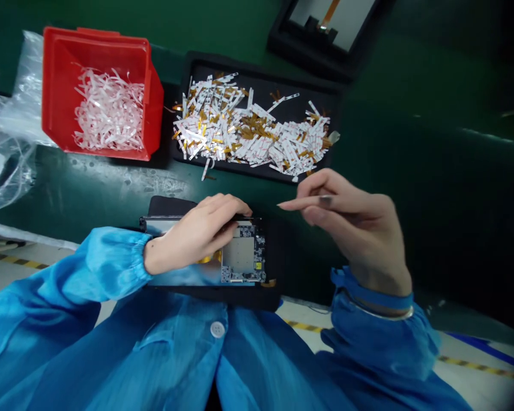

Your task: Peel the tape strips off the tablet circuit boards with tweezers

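My left hand (pixel 199 231) lies curled on an open device (pixel 244 257) with a bare circuit board, fingertips pressing along its top edge. The device rests on a black tray (pixel 223 294) at the near edge of the green table. My right hand (pixel 346 220) hovers to the right of the device, fingers drawn together in a pinch; whatever is between them is too small to make out. Just beyond my right hand, a black tray (pixel 325 94) holds a heap of white and orange flex strips (pixel 248 128).
A red bin (pixel 60 74) with white shredded strips (pixel 109 111) stands at the far left. Crumpled clear plastic bags (pixel 8 137) lie at the left edge. Another black tray (pixel 325 28) with a panel sits at the far top. Yellow-striped floor tape shows below the table edge.
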A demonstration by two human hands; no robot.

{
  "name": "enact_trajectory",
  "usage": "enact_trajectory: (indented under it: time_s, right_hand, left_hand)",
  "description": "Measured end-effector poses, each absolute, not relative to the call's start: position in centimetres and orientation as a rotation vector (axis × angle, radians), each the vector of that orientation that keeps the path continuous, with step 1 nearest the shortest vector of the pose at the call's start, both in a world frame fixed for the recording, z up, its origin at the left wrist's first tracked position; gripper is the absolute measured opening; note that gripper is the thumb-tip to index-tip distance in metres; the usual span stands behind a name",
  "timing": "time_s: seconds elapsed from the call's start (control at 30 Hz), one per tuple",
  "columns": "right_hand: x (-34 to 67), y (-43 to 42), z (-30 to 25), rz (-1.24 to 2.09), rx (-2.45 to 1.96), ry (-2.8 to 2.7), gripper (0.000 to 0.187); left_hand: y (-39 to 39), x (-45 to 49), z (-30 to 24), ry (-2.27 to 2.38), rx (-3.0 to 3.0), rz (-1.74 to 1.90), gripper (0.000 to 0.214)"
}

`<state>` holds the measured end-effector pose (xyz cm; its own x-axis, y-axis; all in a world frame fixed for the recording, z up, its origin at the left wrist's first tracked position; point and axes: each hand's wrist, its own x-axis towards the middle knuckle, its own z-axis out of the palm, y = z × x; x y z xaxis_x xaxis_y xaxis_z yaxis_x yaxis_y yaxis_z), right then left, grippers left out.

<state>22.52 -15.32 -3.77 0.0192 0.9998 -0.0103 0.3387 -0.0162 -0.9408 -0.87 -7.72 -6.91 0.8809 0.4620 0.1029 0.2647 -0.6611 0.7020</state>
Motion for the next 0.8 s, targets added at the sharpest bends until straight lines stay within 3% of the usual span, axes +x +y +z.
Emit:
enact_trajectory:
  time_s: [0.03,0.17,0.33,0.8]
  right_hand:
    - [22.3,-15.3,-3.8,0.992,-1.492,-1.346,0.015]
    - [21.4,-14.8,-5.9,1.126,-1.561,-1.038,0.039]
    - [20.7,-14.2,-7.7,1.434,-1.393,-0.929,0.038]
    - [20.4,-14.6,-7.8,1.344,-1.339,-0.842,0.040]
  left_hand:
    - [-7.8,-0.8,-7.1,0.513,2.327,0.362,0.020]
    - [-8.2,-1.1,-7.5,0.430,2.458,0.340,0.021]
    - [-8.4,-1.6,-7.3,0.376,2.610,0.281,0.026]
    - [-8.5,-2.4,-6.8,0.191,2.804,0.319,0.032]
